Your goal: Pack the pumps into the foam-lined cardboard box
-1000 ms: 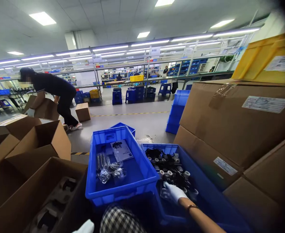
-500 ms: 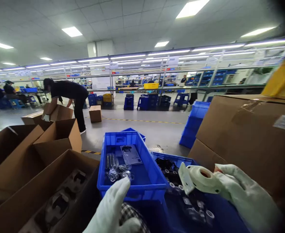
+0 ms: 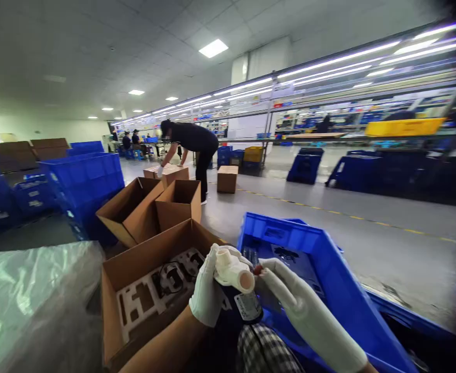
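My left hand, in a white glove, is closed around a pump-like part. This part has a white plastic head with two round tube openings, above a dark cylindrical body with a pale label. My gloved right hand is just right of the white head, its fingers stretched toward it and slightly apart. One bare fingertip shows through the glove. Whether it touches the part I cannot tell. Left of my hands, an open cardboard box holds a white moulded insert with dark items in its recesses.
A blue crate with clear-wrapped items and a printed sheet stands at the right. Open cartons stand ahead, with a person bending over a box behind them. Stacked blue crates and plastic sheeting are on the left.
The view has turned left. The white-headed part has moved from my right hand, over at the right, to my left hand near the cardboard box. My left hand was empty before.
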Demonstrator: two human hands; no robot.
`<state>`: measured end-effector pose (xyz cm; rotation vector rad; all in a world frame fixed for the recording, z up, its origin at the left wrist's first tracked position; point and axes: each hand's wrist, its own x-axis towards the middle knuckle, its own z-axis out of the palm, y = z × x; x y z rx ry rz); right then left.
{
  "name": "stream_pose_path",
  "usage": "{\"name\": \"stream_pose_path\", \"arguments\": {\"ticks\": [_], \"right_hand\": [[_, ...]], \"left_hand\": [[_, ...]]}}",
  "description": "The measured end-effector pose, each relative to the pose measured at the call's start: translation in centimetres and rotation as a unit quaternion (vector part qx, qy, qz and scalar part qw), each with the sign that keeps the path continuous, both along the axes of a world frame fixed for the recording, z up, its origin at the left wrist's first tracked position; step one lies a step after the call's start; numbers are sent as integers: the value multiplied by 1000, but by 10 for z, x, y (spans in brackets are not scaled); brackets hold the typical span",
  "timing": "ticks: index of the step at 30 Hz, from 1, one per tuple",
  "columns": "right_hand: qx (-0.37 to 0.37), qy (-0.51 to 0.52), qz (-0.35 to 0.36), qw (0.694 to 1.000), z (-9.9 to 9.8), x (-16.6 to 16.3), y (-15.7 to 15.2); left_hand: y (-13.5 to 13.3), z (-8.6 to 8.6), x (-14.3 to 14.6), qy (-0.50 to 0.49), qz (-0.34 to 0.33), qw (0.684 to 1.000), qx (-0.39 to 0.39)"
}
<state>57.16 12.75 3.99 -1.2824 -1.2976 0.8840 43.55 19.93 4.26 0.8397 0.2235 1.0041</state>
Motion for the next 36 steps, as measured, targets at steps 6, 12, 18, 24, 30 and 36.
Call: {"name": "stream_pose_path", "arguments": {"ticks": [6, 12, 18, 24, 30, 36], "right_hand": [[-48, 44, 238, 969, -11, -32, 45], [-18, 32, 264, 964, -2, -54, 62], [33, -10, 253, 967, 2, -57, 73], [68, -7, 222, 973, 13, -53, 93], [67, -25, 153, 986, 13, -43, 116], [41, -48, 145, 987, -12, -44, 148]], "left_hand": [[19, -7, -31, 36, 19, 999, -33], [34, -16, -61, 45, 21, 998, -44], [38, -76, -92, 258, -140, 955, -30], [24, -131, -143, 405, -361, 840, -12], [0, -126, -198, 416, -215, 882, 48], [7, -53, -246, 540, -147, 820, 120]]}}
